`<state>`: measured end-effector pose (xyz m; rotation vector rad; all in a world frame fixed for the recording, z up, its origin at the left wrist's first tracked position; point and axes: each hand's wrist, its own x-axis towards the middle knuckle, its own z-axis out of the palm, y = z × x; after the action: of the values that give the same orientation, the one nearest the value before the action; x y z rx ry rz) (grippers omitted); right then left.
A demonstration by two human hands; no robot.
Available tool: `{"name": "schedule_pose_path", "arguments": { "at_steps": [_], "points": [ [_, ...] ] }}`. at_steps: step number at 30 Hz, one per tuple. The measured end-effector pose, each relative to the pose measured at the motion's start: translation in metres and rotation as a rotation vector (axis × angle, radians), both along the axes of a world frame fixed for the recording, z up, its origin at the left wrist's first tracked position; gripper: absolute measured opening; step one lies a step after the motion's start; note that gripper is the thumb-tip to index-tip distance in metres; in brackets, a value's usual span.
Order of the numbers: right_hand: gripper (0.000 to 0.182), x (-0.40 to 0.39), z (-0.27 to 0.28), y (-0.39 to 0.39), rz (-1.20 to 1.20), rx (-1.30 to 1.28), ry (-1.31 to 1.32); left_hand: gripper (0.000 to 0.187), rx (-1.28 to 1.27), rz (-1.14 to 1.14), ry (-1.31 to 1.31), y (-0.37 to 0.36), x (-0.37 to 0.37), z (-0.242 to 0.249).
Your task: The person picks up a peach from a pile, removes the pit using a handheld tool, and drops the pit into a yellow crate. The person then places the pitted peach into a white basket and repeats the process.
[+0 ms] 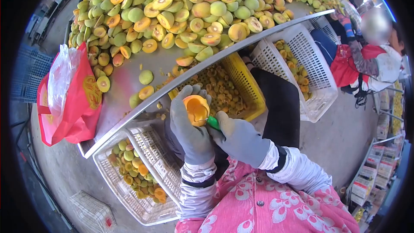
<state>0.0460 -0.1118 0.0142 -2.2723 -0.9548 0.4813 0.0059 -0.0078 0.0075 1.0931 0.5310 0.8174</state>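
My left hand (188,127), in a grey glove, is closed round a halved peach (197,108) whose orange hollow faces up. In my right hand (241,136), also gloved in grey, is a tool with a green handle (213,123); its working end is hidden at the peach's edge. Both hands meet over my lap, just in front of the metal table edge. Below and beyond them stands a yellow crate (253,96) holding many small brown-orange pieces, perhaps pits.
Halved peaches (172,8) are heaped on the metal table (125,82). A red bag (71,99) hangs over its left corner. White crates with fruit stand at left (166,168) and right (321,82). Another person (366,60) sits at far right.
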Motion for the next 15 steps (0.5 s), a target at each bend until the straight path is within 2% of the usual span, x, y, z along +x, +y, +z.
{"name": "schedule_pose_path", "arguments": {
  "at_steps": [4,6,10,12,13,15],
  "points": [
    [0.028,0.001,-0.013,-0.003,0.003,-0.041,0.075,0.047,-0.116,-0.033,-0.025,0.000,-0.004,-0.017],
    [0.029,0.000,-0.010,-0.004,0.006,-0.045,0.044,0.047,-0.266,-0.022,-0.070,-0.003,-0.004,-0.019],
    [0.029,0.001,-0.009,-0.006,-0.056,-0.008,-0.030,0.036,-0.174,-0.005,-0.080,-0.005,-0.005,-0.023],
    [0.028,0.004,-0.010,-0.010,-0.092,0.006,-0.062,0.030,0.535,0.046,0.305,-0.002,-0.008,-0.025],
    [0.028,0.008,-0.011,-0.010,-0.119,0.027,-0.099,0.030,0.538,0.043,0.299,-0.003,-0.006,-0.022],
    [0.027,0.013,-0.013,-0.011,-0.124,-0.005,-0.082,0.035,0.126,0.105,0.145,-0.007,-0.004,-0.014]
  ]
}}
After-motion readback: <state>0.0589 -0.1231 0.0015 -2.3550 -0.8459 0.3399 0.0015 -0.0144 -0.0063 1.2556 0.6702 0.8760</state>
